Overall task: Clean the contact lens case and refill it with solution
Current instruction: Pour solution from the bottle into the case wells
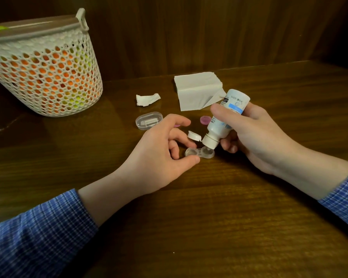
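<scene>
A clear two-well contact lens case [199, 153] lies uncapped on the wooden table [209, 217]. My left hand [159, 155] pinches its left end between thumb and fingers. My right hand [255, 135] grips a small white solution bottle [223, 119] with a blue label, tipped nozzle-down over the right well. Its flip cap [193, 135] hangs open. A pink lens-case cap [205, 119] lies just behind the bottle. Behind my left fingers, a sliver of a second pink cap [177, 125] shows.
A clear oval plastic box [148, 120] sits behind my left hand. A crumpled tissue scrap [147, 99] and a folded stack of tissues [198, 90] lie further back. A white mesh basket [42, 69] holding orange and green items stands at the far left.
</scene>
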The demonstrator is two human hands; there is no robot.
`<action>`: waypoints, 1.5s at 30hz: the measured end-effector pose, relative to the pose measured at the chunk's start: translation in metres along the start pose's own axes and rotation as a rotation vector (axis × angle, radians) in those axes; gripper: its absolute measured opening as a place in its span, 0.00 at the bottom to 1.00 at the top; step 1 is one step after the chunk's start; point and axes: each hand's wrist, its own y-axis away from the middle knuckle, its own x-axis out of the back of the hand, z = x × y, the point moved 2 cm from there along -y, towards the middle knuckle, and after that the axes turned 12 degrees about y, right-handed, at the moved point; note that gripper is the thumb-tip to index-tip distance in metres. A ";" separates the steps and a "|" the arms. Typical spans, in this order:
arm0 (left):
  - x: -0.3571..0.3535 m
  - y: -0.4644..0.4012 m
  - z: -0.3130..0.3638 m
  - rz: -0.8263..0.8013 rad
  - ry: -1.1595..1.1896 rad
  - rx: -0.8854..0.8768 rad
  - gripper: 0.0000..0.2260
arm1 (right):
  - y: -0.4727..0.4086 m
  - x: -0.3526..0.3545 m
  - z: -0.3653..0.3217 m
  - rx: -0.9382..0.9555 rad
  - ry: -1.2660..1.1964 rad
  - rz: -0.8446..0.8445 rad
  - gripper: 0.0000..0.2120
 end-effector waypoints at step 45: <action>0.000 -0.001 0.000 -0.005 0.037 0.043 0.31 | 0.000 0.001 -0.001 -0.047 -0.061 -0.014 0.11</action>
